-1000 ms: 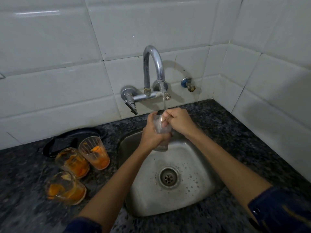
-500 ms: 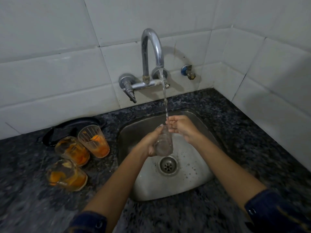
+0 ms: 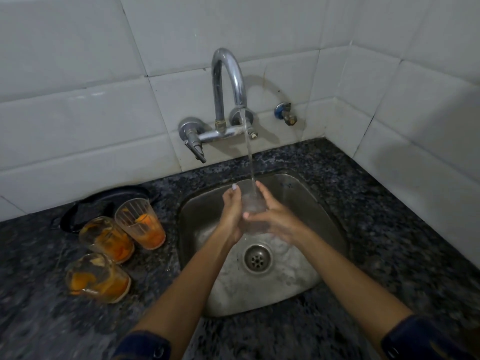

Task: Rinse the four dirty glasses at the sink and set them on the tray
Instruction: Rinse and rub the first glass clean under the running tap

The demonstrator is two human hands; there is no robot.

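While both hands [image 3: 235, 214] grip: glass [image 3: 253, 203] upright, mouth skyward.

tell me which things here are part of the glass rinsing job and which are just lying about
Part of the job:
clear glass, held by left hand and right hand
running tap
sink
three orange-stained glasses
black tray

Just there:
small wall valve
granite counter

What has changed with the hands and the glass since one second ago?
The clear glass came down from near the spout into the steel sink, under the stream. The right hand shifted from its rim to its side; the left hand keeps gripping. Three orange-stained glasses stayed.
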